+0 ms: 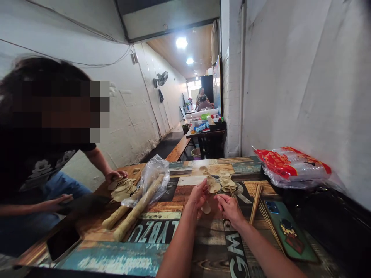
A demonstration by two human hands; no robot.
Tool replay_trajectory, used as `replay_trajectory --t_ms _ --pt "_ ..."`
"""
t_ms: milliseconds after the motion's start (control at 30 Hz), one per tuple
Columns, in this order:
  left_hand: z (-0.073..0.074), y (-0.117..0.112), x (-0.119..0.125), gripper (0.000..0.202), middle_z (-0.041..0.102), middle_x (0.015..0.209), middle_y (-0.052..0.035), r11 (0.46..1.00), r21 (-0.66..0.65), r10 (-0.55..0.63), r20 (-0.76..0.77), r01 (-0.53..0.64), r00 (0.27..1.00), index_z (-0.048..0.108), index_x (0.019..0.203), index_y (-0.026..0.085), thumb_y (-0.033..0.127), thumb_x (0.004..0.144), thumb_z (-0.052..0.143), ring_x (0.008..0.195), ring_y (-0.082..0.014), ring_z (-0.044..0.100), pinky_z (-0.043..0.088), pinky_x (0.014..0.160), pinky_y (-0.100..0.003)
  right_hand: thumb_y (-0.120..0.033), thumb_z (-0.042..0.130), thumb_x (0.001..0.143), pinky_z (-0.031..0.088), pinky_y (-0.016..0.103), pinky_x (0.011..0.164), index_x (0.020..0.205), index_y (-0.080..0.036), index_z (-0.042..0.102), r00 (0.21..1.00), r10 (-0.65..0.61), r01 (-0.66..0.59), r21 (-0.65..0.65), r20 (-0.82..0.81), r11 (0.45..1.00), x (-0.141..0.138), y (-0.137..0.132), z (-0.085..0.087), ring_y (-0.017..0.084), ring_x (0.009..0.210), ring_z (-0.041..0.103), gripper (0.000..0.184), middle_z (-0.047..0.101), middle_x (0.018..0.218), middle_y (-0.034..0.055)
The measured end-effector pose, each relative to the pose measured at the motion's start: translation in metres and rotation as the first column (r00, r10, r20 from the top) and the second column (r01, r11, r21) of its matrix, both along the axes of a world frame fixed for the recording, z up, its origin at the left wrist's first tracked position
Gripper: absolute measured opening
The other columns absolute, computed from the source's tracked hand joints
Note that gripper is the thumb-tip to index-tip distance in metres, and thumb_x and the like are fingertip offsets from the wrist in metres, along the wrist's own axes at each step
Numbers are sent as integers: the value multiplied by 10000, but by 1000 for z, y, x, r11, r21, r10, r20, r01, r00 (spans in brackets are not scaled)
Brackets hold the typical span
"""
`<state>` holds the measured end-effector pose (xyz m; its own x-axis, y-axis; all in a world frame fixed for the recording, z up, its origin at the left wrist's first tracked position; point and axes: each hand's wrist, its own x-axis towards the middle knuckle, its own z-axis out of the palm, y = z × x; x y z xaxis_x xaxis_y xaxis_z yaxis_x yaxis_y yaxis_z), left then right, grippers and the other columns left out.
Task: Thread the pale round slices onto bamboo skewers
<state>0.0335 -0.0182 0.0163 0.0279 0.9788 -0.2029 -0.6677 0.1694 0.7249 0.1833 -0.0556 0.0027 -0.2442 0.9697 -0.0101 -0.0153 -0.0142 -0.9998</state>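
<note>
My left hand (198, 197) is curled around a thin beige slice (215, 187), with another slice (206, 208) hanging below it. Close beside it, my right hand (230, 208) pinches a thin wooden skewer that runs toward the slices. Just beyond my hands lies a small pile of skewered beige slices (226, 180) on the patterned wooden table (162, 231). Loose bamboo skewers (256, 200) lie to the right of my right hand.
A person sits at the left with a hand on a pile of slices (122, 187). Long beige rolls in a clear bag (139, 204) lie mid-table. A phone (290, 231) and a red-printed pack of plastic cups (292, 164) sit on the right by the wall.
</note>
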Motion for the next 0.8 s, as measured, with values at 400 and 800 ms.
replay_trajectory --t_ms 400,800 --pt "-10 -7 31 416 688 752 -75 999 -15 -38 -48 37 998 667 787 113 369 543 887 671 -186 662 502 586 -265 -500 457 820 239 221 416 596 -196 557 989 -103 84 177 103 981 -2 9 -17 82 374 317 391 406 406 -63" --pt "-9 -6 31 506 692 738 -91 999 -24 38 -139 -41 990 684 816 96 487 545 857 606 -168 640 501 588 -282 -419 431 863 279 228 461 603 -188 579 978 -142 103 236 154 966 2 6 -11 102 404 387 378 431 415 -53"
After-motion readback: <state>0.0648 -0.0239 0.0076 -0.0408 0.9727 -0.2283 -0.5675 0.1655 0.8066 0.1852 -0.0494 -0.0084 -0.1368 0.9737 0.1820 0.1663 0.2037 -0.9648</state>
